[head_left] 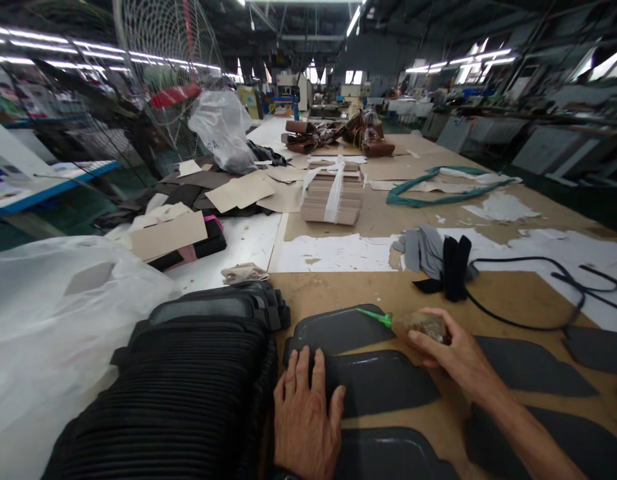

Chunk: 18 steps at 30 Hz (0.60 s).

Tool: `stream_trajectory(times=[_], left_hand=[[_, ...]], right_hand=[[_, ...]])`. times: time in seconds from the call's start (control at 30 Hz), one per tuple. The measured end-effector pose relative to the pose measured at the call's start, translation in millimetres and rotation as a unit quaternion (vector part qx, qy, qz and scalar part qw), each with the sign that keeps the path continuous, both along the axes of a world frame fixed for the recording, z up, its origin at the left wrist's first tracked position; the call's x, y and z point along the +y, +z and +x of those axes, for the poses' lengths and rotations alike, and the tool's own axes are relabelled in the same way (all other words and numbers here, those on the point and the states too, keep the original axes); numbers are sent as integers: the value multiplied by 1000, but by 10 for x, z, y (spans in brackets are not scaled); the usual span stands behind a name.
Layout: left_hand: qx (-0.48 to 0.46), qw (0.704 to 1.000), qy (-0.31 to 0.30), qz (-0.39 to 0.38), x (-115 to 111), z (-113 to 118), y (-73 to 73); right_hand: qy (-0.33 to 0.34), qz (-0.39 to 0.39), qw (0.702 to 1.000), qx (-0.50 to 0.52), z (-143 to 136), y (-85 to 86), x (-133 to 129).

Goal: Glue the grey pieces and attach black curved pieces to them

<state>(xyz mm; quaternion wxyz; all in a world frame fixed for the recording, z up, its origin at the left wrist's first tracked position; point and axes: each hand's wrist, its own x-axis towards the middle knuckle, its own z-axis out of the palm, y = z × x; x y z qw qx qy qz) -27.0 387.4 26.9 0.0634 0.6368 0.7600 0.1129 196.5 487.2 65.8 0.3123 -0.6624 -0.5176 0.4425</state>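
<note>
My right hand (446,343) is wrapped round a brown-stained glue bottle (413,325). Its green nozzle (373,316) points left, over the farthest dark grey panel (333,332). My left hand (308,417) lies with its fingers spread at the left ends of the panels, holding nothing. Beside it is the middle grey panel (383,383), with a shiny line along its upper edge. A nearer panel (388,457) has a similar shiny line. Left of my left hand stands a long row of stacked black pieces (173,400).
More grey panels (533,365) lie on the right. Beyond are a black cord (528,327), grey and black strips (428,257), a tied cardboard bundle (333,197) and a teal band (418,193). Clear plastic (63,333) covers the left side; a caged fan (163,73) stands behind.
</note>
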Motion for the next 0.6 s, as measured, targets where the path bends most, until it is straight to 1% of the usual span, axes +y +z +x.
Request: stream_trajectory(times=[0.23, 0.6], left_hand=[[35, 999, -21, 7, 9, -5, 1], [46, 999, -20, 17, 6, 6, -29]], right_hand=[[-16, 8, 1000, -19, 137, 18, -3], [-53, 3, 998, -44, 259, 10, -124]])
